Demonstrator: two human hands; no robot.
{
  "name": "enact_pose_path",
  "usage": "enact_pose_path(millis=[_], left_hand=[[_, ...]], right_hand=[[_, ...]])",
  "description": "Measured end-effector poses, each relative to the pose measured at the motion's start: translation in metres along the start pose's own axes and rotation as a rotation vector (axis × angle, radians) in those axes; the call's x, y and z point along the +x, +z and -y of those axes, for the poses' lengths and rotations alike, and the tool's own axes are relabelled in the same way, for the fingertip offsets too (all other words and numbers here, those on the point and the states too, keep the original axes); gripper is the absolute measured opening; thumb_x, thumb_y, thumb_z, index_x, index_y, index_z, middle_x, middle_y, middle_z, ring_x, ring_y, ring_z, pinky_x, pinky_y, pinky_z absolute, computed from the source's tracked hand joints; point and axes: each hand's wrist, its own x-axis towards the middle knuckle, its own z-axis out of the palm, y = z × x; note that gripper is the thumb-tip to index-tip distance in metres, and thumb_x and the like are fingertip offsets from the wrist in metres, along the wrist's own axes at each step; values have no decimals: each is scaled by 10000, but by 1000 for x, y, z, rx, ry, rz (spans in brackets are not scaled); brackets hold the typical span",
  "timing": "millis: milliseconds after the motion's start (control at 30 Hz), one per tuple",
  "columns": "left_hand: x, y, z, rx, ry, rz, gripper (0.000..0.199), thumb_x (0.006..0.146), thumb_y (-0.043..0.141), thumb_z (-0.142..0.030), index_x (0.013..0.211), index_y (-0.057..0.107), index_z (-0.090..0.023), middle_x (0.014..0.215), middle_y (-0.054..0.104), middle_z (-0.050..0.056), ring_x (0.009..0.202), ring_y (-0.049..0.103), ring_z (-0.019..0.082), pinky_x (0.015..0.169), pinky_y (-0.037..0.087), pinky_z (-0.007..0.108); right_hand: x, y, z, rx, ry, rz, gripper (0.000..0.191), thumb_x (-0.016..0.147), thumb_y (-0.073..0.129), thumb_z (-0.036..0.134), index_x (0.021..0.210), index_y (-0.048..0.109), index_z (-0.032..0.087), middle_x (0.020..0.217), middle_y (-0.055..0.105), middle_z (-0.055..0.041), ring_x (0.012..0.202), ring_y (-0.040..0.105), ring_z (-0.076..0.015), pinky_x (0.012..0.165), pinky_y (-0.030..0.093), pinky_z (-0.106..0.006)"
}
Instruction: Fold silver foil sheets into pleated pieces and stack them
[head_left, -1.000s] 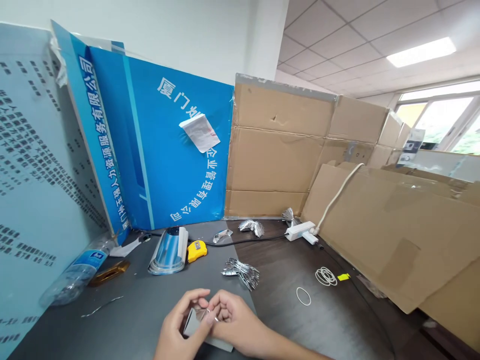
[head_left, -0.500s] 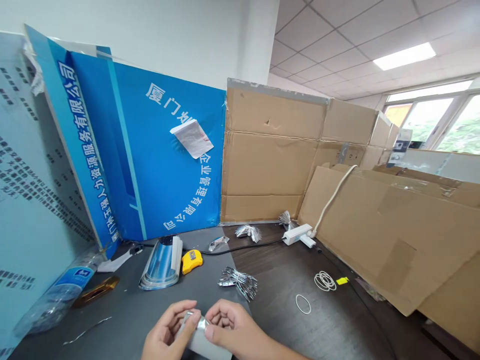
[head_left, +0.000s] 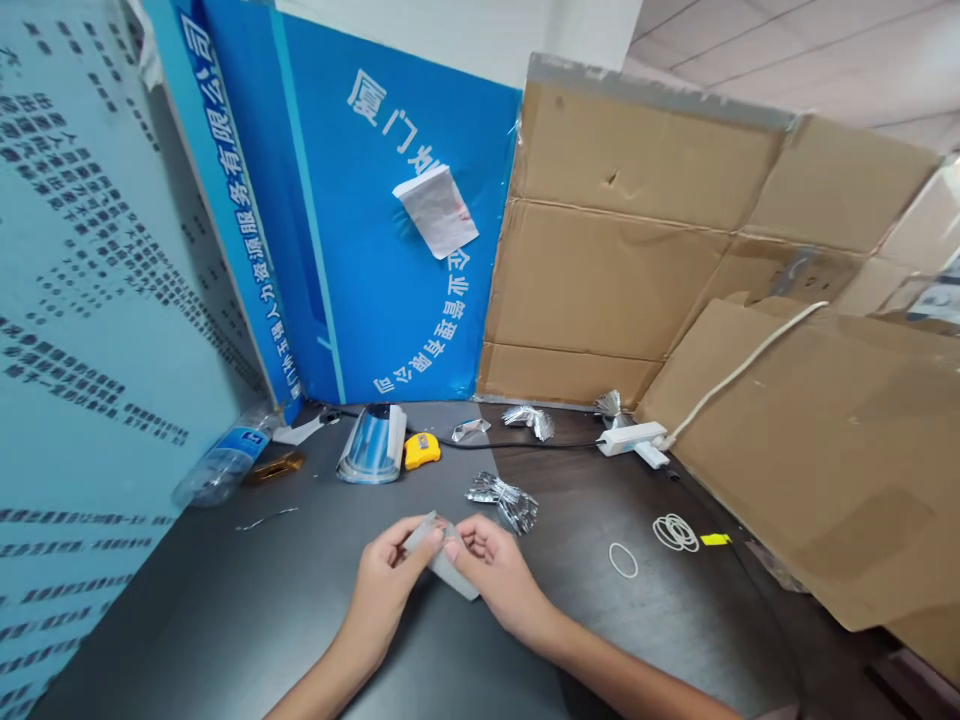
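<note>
Both hands are in on it now, left hand (head_left: 390, 565) and right hand (head_left: 499, 570) meeting at the near middle of the bench (head_left: 300, 620), and between them sits a pale grey piece (head_left: 456, 577), tilted, its lower corner slanting off to the right. The left hand's fingers are closed around its left side, thumb laid on top; the right hand's fingers are curled in at the far end, thumb pressing beside the other thumb. Whether the piece touches the bench, I cannot tell; what lies under the thumbs is mostly hidden.

Just beyond the hands, a silver bundle (head_left: 504, 502), cinched at its middle and fanning out at the ends! Farther back, another silver bunch (head_left: 529, 421) lies near the cardboard panel (head_left: 592, 270). Over to the left, a yellow tape measure (head_left: 422, 451) sits just beside a rolled blue sheet (head_left: 373, 447), and beyond those a clear bottle (head_left: 225, 462) leans at the far left. Out right, one loose white ring (head_left: 623, 560) lies near a cluster of white rings (head_left: 676, 533), with a yellow tag (head_left: 715, 540) close by.
</note>
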Motion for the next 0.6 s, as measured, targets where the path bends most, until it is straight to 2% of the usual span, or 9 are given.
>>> enact_pose_path(millis=[133, 200, 300, 433, 600], left_hand=[[-3, -1, -5, 20, -1, -30, 454, 802, 801, -520, 1049, 794, -139, 1028, 788, 123, 964, 707, 263, 863, 549, 315], [-4, -2, -6, 50, 6, -21, 433, 818, 789, -510, 1050, 793, -145, 1010, 789, 112, 921, 703, 246, 834, 545, 303], [-5, -2, -6, 112, 23, 30, 410, 847, 765, -496, 1076, 780, -157, 1005, 784, 102, 881, 695, 226, 793, 540, 286], [-10, 1, -3, 186, 32, 45, 395, 856, 765, -463, 1130, 740, -180, 1083, 774, 100, 929, 702, 223, 790, 537, 267], [-15, 3, -2, 250, 36, 62, 401, 876, 752, -438, 1180, 680, -186, 926, 774, 55, 829, 686, 182, 791, 517, 253]], right_hand=[[-1, -1, 8, -120, 7, 29, 432, 860, 758, 550, 1034, 653, 168, 951, 652, -32, 797, 569, -125, 755, 463, -266], [-1, -3, 15, -94, -9, -3, 428, 864, 758, 535, 1084, 660, 181, 1030, 663, -52, 902, 609, -153, 831, 494, -287], [0, -6, 24, -11, 12, -15, 441, 843, 766, 553, 1067, 662, 187, 961, 666, -44, 865, 629, -159, 804, 525, -295], [-1, -6, 29, 4, 54, -16, 416, 828, 785, 530, 1007, 697, 166, 883, 686, -36, 765, 625, -137, 735, 521, -278], [-3, -6, 31, 20, 105, -6, 414, 819, 790, 535, 954, 724, 149, 800, 684, -31, 683, 602, -134, 652, 502, -273]])
